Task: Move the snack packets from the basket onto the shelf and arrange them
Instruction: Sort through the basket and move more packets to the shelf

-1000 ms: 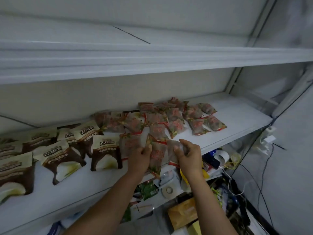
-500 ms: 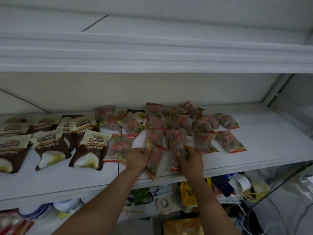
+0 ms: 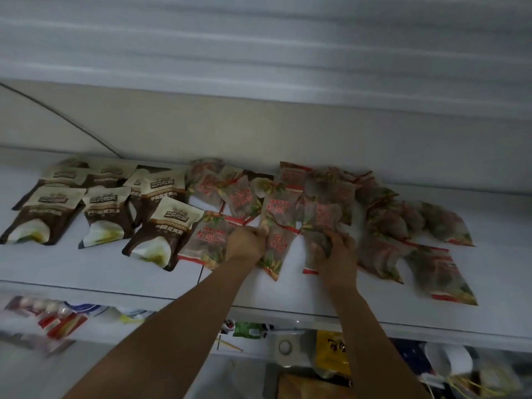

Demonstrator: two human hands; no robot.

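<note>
- The left hand (image 3: 247, 243) lies over the edge of a red-printed packet (image 3: 205, 240). Its fingertips are tucked out of sight, so its hold is unclear.
- The right hand (image 3: 335, 251) curls round a crumpled packet (image 3: 321, 223), covering its lower half.
- The rear packets (image 3: 331, 180) overlap too much to count.
- The clutter (image 3: 54, 318) beneath is smeared by blur.
- Both forearms (image 3: 178, 326) run off the bottom edge.

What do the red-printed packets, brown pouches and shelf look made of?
Red-printed packets: probably thin frosted plastic film; contents show dimly through, and it crumples. Brown pouches: opaque, matte printed film or paper laminate; no glare. Shelf: smooth white surface, painted board or metal, cannot tell which.
</note>
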